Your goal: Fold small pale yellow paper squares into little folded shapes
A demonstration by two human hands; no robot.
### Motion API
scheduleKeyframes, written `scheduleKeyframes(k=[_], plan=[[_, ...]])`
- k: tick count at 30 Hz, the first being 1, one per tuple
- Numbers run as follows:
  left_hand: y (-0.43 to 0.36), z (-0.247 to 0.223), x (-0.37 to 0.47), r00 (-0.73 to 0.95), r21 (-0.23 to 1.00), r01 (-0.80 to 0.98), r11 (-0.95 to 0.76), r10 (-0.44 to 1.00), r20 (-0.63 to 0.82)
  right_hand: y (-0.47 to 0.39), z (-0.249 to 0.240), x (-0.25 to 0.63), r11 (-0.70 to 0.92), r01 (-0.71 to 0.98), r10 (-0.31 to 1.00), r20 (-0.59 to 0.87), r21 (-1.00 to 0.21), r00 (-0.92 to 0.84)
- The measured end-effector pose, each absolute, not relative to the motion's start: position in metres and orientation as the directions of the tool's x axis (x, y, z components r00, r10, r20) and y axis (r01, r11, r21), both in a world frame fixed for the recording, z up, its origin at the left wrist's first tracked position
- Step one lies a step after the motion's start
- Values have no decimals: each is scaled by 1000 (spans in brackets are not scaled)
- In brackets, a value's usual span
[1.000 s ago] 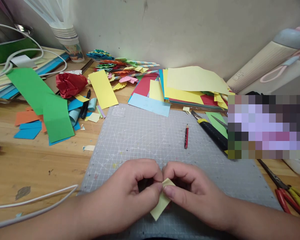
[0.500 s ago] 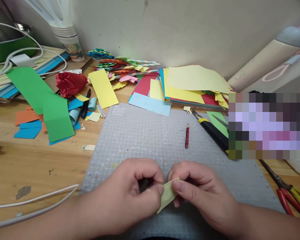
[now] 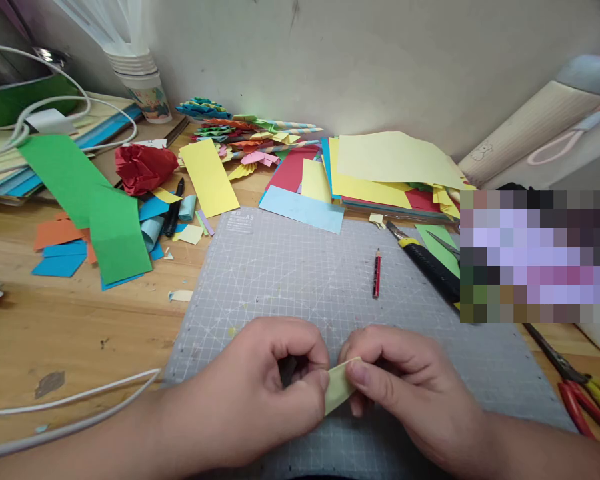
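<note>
Between my two hands is a small piece of pale yellow paper [image 3: 338, 389], held above the grey cutting mat [image 3: 280, 280]. My left hand [image 3: 285, 387] pinches its left end between thumb and curled forefinger, which hide that part. With thumb and fingers, my right hand [image 3: 400, 380] grips the right end, the thumb lying over its upper edge. A short red-and-black pencil [image 3: 377, 275] lies on the mat beyond my right hand. Farther right is a black-and-yellow utility knife [image 3: 430, 267], its blade end pointing away to the left.
Green paper strips [image 3: 120, 237], a crumpled red paper piece [image 3: 145, 168] and a black pen [image 3: 174, 208] lie left. Coloured sheets [image 3: 395, 157] and folded paper flowers [image 3: 250, 137] line the wall. Red-and-yellow handled scissors [image 3: 577, 393] lie right. A white cable [image 3: 80, 400] crosses front left.
Slightly less of the pale yellow paper shows below my left thumb. Both hands keep their grip. The whole view has shifted a little.
</note>
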State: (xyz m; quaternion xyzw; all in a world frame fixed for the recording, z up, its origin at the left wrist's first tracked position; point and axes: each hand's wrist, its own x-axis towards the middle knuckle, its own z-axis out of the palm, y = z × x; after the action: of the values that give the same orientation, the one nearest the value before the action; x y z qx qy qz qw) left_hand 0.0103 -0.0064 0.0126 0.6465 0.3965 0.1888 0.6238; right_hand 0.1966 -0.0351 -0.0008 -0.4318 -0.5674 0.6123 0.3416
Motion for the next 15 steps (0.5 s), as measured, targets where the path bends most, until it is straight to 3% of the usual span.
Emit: scheduleKeyframes(k=[5, 11, 15], plan=[[-4, 12, 9, 626, 956, 275, 104, 736, -259, -36, -3, 201, -176, 29, 915, -175, -984, -364], [-1, 10, 4, 546, 947, 281, 157, 785, -292, -20, -3, 212, -258, -251, 966, -240, -933, -99], [-2, 8, 5, 509, 963, 175, 203, 819, -265, -19, -4, 207, -350, -200, 931, -317, -915, -182]])
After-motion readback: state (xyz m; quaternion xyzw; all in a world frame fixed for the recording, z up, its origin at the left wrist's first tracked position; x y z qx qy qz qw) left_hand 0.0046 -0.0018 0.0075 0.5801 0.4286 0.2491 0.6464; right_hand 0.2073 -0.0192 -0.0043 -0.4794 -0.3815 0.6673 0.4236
